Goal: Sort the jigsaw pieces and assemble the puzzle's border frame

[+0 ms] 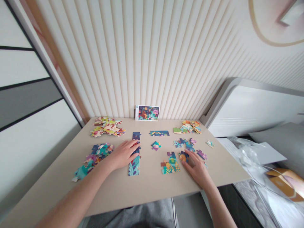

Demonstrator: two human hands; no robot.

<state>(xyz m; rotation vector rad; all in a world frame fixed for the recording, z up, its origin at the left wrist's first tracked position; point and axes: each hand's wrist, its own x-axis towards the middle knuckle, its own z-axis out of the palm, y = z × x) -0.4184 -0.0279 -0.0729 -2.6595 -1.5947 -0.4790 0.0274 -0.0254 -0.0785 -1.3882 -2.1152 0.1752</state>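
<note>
Beige laminate surface (147, 186), puzzle work laid out; entries run from your near edge to the far wall.

1. Your left hand (123, 154): flat, fingers spread, palm down on the tall joined strip (135, 153) that stands roughly midway along the surface. It pins the strip; it grips nothing.
2. Your right hand (197, 167): fingers narrowed onto a dark piece with an orange mark (183, 156), touching the right side of the small joined cluster (170, 163). Whether the piece is lifted or only pressed, you cannot tell from here.
3. Handling advice, as a judgement: keep the left palm flat so the strip does not buckle, and slide the dark piece level along the surface rather than tipping it into the cluster.
4. Loose blue-green pile (93, 158), towards the left edge, just beside your left wrist.
5. Scattered singles (187, 144) beyond the right hand; one odd piece (156, 145) mid-surface.
6. Short joined row (159, 133) further back.
7. Warm-coloured pile (106, 126) at the far left corner; smaller orange pile (188, 126) at the far right corner.
8. Reference card (147, 113) leaning on the ribbed wall at the far edge.

Open room: a bare band along the near edge, and a lane between strip and cluster. The right edge is close to the right hand's pieces.
</note>
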